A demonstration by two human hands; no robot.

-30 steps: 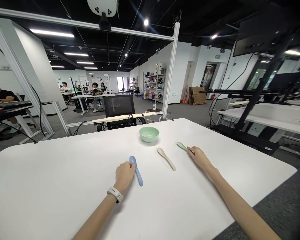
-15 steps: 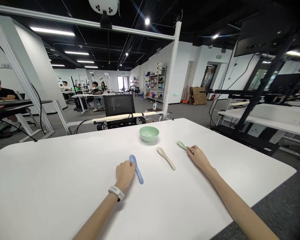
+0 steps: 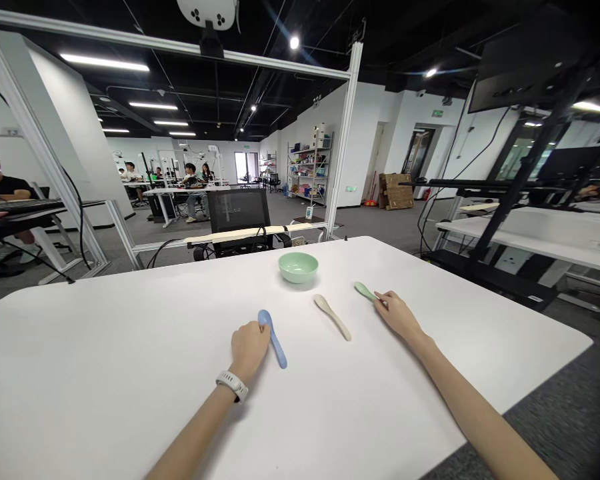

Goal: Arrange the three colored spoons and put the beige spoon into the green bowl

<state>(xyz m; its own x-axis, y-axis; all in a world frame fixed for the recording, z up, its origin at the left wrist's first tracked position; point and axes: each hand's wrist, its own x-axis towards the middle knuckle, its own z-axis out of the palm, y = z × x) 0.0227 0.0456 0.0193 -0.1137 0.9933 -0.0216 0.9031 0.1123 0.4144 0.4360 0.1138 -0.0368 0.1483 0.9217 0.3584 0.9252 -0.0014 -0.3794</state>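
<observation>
A blue spoon (image 3: 274, 339) lies on the white table (image 3: 130, 347). My left hand (image 3: 249, 347) rests against its left side with fingers curled onto it. A beige spoon (image 3: 333, 317) lies free in the middle. My right hand (image 3: 397, 315) is closed on the handle of a green spoon (image 3: 364, 290), whose bowl points away to the left. A mint green bowl (image 3: 299, 267) stands beyond the spoons, apart from both hands. A white watch (image 3: 233, 385) sits on my left wrist.
The table's right edge drops off to grey carpet (image 3: 560, 413). A monitor and black chair (image 3: 237, 217) stand behind the far edge, inside a metal frame (image 3: 343, 140). People sit at desks far back and at the left.
</observation>
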